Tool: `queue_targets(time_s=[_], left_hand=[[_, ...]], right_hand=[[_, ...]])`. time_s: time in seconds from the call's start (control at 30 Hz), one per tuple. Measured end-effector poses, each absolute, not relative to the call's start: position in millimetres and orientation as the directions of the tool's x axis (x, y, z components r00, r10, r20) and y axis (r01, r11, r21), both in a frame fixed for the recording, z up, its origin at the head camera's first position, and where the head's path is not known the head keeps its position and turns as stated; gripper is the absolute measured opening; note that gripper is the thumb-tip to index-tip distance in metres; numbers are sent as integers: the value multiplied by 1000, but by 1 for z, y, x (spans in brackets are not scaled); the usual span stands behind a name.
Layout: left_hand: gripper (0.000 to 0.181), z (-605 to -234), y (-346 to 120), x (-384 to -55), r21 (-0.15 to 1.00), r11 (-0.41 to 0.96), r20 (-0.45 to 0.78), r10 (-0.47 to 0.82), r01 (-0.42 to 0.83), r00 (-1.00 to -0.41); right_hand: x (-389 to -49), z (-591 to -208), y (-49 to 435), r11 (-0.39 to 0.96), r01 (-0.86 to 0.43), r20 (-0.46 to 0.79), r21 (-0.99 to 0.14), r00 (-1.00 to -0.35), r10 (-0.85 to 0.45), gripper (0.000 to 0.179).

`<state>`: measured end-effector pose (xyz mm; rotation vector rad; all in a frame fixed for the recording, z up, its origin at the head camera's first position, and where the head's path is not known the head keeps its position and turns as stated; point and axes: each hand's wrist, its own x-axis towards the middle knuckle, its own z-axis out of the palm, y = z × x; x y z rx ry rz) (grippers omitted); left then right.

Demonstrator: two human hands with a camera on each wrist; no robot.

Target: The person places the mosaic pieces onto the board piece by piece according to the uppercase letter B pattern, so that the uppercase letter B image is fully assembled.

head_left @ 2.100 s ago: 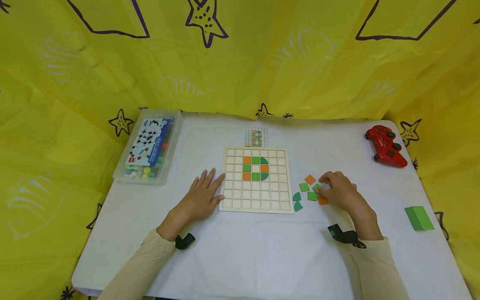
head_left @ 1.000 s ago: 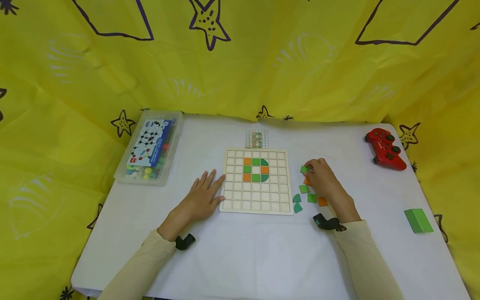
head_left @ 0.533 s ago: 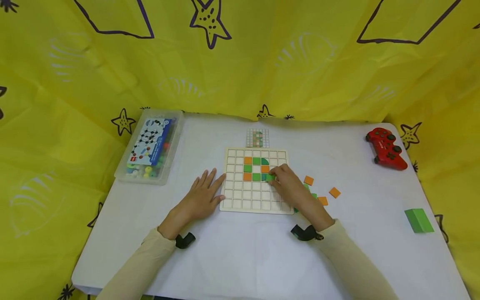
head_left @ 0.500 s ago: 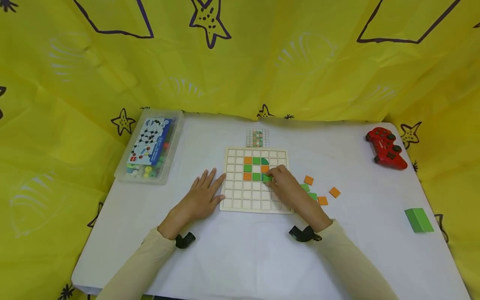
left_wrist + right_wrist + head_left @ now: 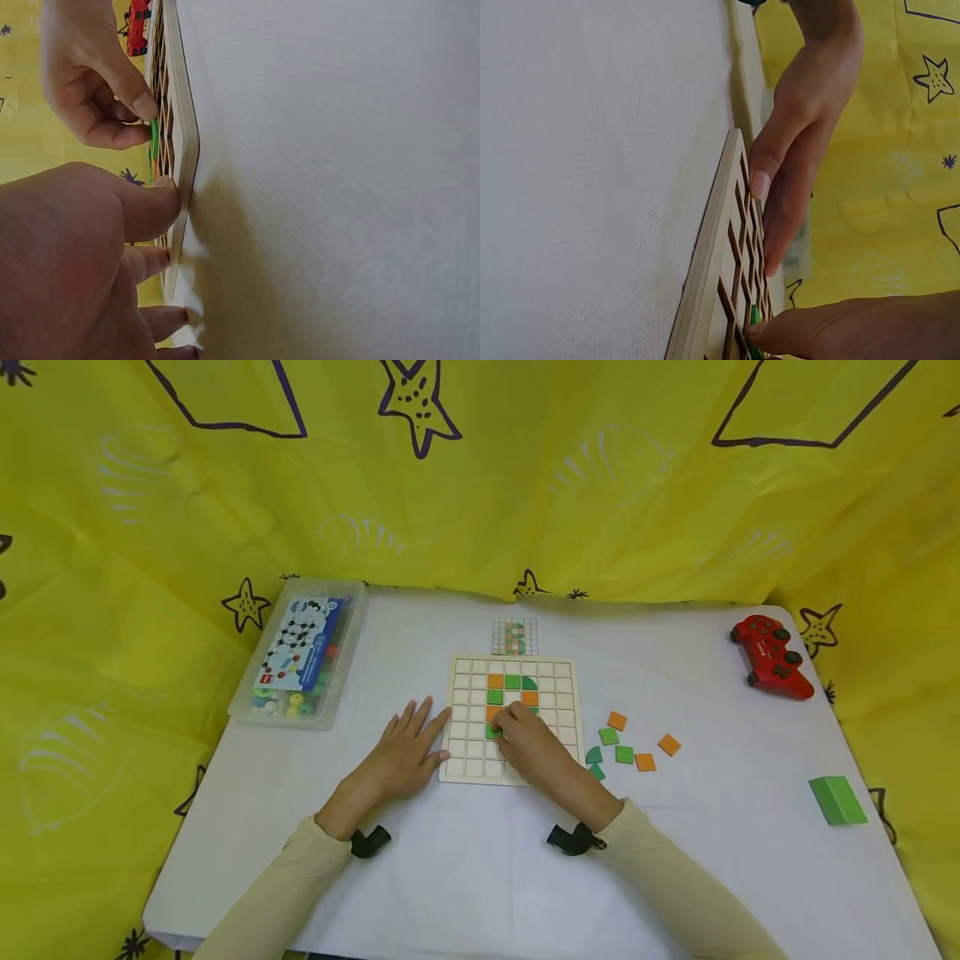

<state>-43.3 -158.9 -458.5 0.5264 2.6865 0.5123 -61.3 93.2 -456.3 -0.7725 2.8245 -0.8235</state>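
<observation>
With my right hand (image 5: pixel 528 742) I am pinching a small green square tile (image 5: pixel 492 731) between thumb and forefinger, and I am holding it at the wooden grid board (image 5: pixel 475 749), over the cell just below an orange square tile (image 5: pixel 491 714) in the pattern's left column. Whether it is lying flat in its recess I cannot tell; from the left wrist it is showing only edge-on between my fingertips.

My left hand (image 5: pixel 405 752) is resting at the board's left edge, its fingers spread, thumb and forefinger touching the frame. That light touch is probably enough to keep the board from sliding, so I should be leaving it there and not pushing sideways.

To be seating the tile well, I should be squaring its sides to the raised grid lines, letting one edge go down first, then pressing the middle flat with a fingertip. The likeliest slip is nudging the orange neighbour out of its cell or leaving a corner riding on a ridge. My knuckles are covering part of the pattern, so checking against the pattern card (image 5: pixel 515 636) beyond the board would be wise before I am letting go.
</observation>
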Motion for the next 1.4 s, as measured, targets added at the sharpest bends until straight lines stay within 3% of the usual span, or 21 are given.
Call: queue_targets(time_s=[0.27,0.57,0.93,1.4], left_hand=[[69,-459,-159,-42,407,866,-268,416,289,-869],[70,-459,-159,-41,406,865,-262,419,294,-869],[69,-459,-161,-41,414,862,-259,419,292,-870],[68,-459,-162,-41,416,855,-237,430,309,-871]], right_hand=[[-60,-455,96,723,-427,20,-542,-867,-498,17],[-75,-444,147,745,-215,-115,-631,-924,-364,26],[-78,-430,238,854,-29,-303,-519,-928,-216,37],[-84,-447,252,796,13,-264,-605,-947,-185,35]])
